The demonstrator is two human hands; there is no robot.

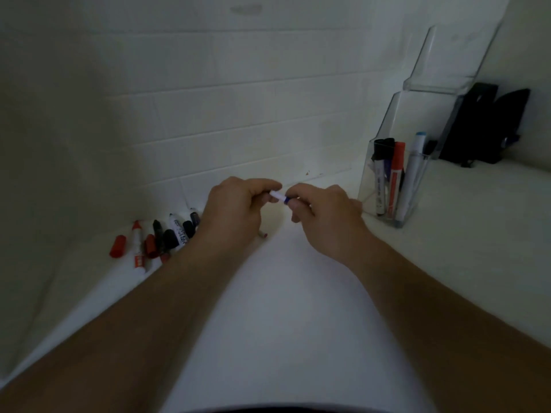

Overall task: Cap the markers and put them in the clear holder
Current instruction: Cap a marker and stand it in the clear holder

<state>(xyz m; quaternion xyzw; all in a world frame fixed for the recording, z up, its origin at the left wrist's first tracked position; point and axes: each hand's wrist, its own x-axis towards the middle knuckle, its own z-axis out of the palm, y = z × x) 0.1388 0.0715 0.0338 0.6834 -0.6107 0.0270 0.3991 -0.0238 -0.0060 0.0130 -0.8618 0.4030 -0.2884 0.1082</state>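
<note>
While both hands [280,204] pinch slim white marker [277,196], clear angular holder [387,186] w/ capped markers nearby

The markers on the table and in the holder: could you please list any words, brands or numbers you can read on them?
None can be read.
White marker in the loose pile: dark print on the barrel, blurred.
Red marker in the pile: a red label patch, too small to read.
Black-capped marker in the clear holder: print along the barrel, illegible.
Red marker in the holder: label illegible.
</note>
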